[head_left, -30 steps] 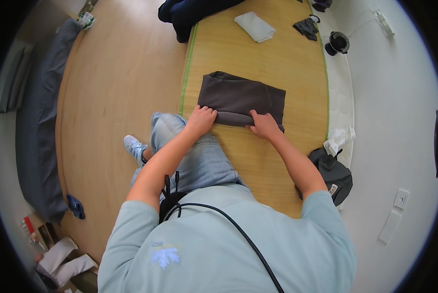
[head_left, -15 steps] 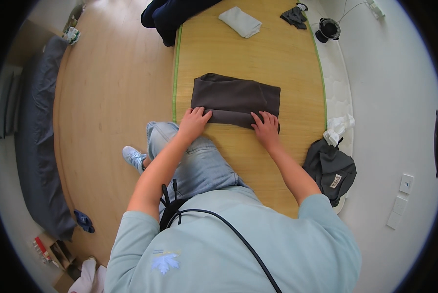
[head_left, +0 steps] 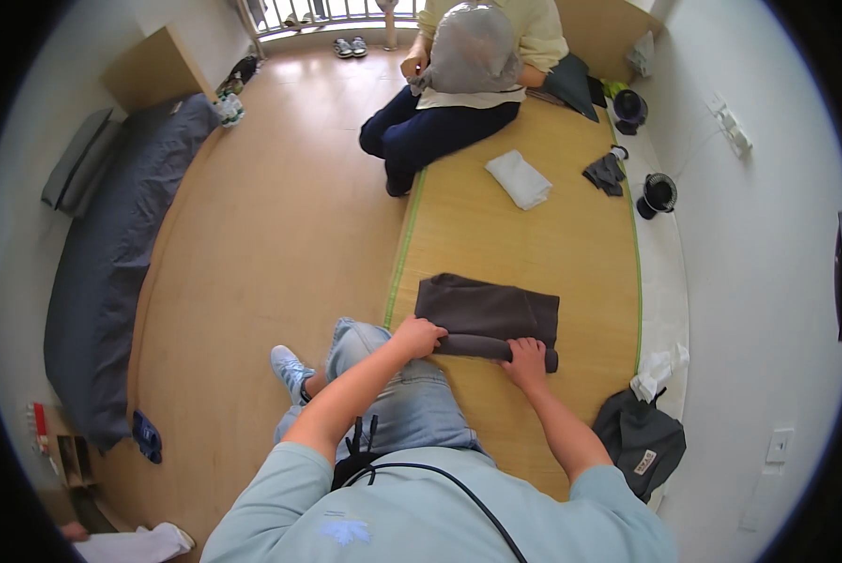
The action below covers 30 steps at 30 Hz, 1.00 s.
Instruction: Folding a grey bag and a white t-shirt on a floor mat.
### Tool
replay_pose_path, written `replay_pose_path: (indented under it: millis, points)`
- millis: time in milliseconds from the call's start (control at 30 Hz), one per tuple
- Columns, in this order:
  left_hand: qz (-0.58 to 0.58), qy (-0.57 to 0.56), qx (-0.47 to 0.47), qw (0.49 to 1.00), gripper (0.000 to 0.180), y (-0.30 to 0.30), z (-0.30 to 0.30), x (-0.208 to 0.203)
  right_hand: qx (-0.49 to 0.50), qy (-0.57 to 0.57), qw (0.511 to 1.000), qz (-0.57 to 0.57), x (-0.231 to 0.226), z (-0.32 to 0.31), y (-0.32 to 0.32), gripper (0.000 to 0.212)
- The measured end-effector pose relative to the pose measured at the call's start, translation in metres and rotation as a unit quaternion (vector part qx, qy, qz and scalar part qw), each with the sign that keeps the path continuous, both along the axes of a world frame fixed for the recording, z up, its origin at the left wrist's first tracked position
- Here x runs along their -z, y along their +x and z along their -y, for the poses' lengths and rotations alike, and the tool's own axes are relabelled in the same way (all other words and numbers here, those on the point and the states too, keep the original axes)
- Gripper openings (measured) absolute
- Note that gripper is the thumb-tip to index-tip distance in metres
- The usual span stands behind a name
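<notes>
A dark grey-brown folded garment (head_left: 491, 308) lies on the yellow mat (head_left: 524, 244) in front of me; which garment it is I cannot tell. Its near edge is turned up into a thick roll (head_left: 477, 347). My left hand (head_left: 419, 338) grips the left end of this roll, fingers closed over it. Toward the right end, my right hand (head_left: 526, 361) has its fingers curled over the roll, and a short piece sticks out past it. The far part of the cloth still lies flat on the mat.
Beyond the garment are a folded white cloth (head_left: 520, 179), a small dark cloth (head_left: 605, 174) and a black fan (head_left: 658, 195). At the far end sits another person (head_left: 449, 122) with a grey bag (head_left: 477, 47). A dark backpack (head_left: 642, 436) lies by my right arm.
The garment's near edge has become a thicker roll, with both hands now closed round it. My view has tilted up, bringing the seated person and grey bag into sight.
</notes>
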<state>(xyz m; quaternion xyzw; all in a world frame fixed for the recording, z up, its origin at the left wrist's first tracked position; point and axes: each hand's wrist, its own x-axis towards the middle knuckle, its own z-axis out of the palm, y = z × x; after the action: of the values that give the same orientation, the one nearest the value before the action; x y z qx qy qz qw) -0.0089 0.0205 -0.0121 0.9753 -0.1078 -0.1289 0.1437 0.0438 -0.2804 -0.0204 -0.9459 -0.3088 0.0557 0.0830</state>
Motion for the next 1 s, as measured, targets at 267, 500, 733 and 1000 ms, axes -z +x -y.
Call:
replay_pose_path:
  millis: [267,500,733,1000]
  points:
    - [0.208,-0.073,-0.024,0.975,0.013,-0.005,-0.006,0.004,-0.041,0.181,0.982,0.036,-0.016,-0.019,0.021,0.031]
    - [0.144,-0.003,0.035,0.989,0.032,-0.017,0.008,-0.022,-0.015,0.159,0.983,0.094,0.005,-0.016,0.013,0.034]
    - [0.115,0.014,0.027,0.993,0.042,-0.004,0.015,-0.012,-0.048,0.052,0.994,0.083,-0.007,-0.022,0.008,0.06]
    - [0.087,-0.046,0.053,0.994,0.054,0.01,-0.001,-0.012,-0.002,0.098,0.995,0.032,-0.004,-0.027,0.02,0.057]
